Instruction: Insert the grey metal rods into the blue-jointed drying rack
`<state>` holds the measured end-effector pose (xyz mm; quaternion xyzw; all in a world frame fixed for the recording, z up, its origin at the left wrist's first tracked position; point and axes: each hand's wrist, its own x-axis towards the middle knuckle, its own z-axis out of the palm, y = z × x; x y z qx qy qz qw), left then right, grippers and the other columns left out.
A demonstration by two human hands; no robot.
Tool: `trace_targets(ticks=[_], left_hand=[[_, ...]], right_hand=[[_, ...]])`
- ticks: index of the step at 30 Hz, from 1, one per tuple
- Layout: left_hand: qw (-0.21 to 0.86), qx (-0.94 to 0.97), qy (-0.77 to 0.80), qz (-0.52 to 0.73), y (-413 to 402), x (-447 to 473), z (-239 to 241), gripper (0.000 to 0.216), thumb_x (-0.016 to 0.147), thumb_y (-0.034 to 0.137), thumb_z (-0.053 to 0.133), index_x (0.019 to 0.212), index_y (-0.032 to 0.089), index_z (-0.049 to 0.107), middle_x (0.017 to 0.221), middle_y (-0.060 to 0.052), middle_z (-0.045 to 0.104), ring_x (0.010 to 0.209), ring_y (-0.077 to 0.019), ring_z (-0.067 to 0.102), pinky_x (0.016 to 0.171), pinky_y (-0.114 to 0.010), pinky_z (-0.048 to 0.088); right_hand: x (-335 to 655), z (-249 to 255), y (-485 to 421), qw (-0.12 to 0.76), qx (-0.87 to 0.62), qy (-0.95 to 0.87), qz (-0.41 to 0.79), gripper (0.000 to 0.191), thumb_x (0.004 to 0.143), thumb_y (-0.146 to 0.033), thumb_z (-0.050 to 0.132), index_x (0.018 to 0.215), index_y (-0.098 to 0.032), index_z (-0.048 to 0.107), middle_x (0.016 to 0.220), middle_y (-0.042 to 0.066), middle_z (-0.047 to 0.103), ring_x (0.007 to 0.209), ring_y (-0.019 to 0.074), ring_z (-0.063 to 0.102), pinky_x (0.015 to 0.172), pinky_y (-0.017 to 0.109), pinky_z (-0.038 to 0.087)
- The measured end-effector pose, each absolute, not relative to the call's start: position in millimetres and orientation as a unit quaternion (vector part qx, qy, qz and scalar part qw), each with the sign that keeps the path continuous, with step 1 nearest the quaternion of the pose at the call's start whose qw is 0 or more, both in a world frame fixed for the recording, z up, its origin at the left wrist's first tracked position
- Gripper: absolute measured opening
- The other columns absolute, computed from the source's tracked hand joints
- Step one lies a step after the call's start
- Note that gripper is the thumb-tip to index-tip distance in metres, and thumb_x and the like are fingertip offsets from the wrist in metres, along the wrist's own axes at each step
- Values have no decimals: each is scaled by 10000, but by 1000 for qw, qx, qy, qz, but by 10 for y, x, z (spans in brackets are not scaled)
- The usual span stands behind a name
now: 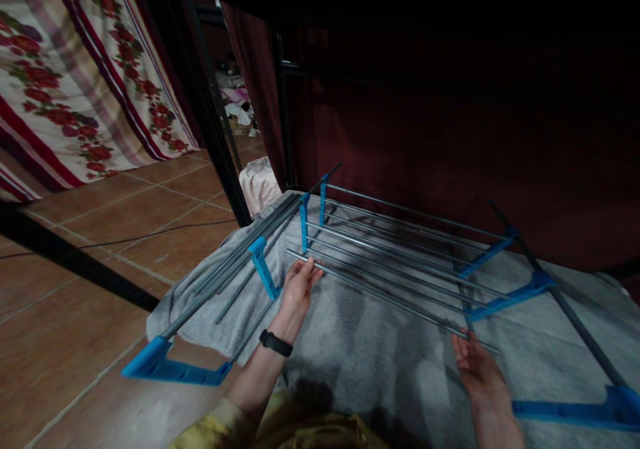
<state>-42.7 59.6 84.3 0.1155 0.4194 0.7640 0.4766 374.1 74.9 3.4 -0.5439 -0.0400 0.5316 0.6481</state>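
Observation:
A thin grey metal rod (385, 294) runs between my two hands, raised over the grey blanket. My left hand (299, 281), with a black band at the wrist, pinches it near its left end. Close to its other end, my right hand (473, 355) has its fingers around the rod. Behind it stands a partly assembled rack, whose several metal rods (390, 247) span between blue plastic brackets (304, 222) on the left and blue brackets (515, 295) on the right. Just left of my left hand is another blue bracket (264, 267).
Several loose grey tubes (245, 249) lie on the left of the grey blanket (350, 362). Blue end pieces jut out at the lower left (175, 369) and lower right (575, 410). Dark metal posts (215, 115) frame the space; a maroon curtain (400, 142) hangs behind. A cable crosses the tiled floor.

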Motion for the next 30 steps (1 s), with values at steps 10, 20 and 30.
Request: trace_targets(ticks=[10, 20, 30], left_hand=[[489, 179, 401, 753, 471, -317, 1007, 359, 661, 341, 895, 912, 159, 714, 913, -71, 747, 868, -172, 701, 786, -287, 548], [487, 174, 410, 751, 440, -185, 1148, 383, 640, 368, 909, 887, 153, 712, 882, -73, 746, 837, -170, 699, 769, -279, 541], [490, 208, 417, 737, 367, -60, 1280, 422, 679, 336, 877, 1009, 179, 665, 881, -68, 753, 849, -181, 701, 783, -294, 535]], right_hand=[[3732, -33, 713, 652, -536, -81, 530, 162, 777, -92, 633, 785, -251, 661, 896, -24, 694, 864, 126, 710, 967, 355, 597], [3756, -33, 770, 629, -536, -38, 561, 87, 824, -128, 633, 811, -213, 625, 825, -34, 665, 743, 94, 681, 735, 225, 625], [3670, -49, 700, 628, -517, -7, 581, 102, 791, -123, 670, 790, -196, 599, 772, -34, 622, 654, 93, 664, 617, 197, 615]])
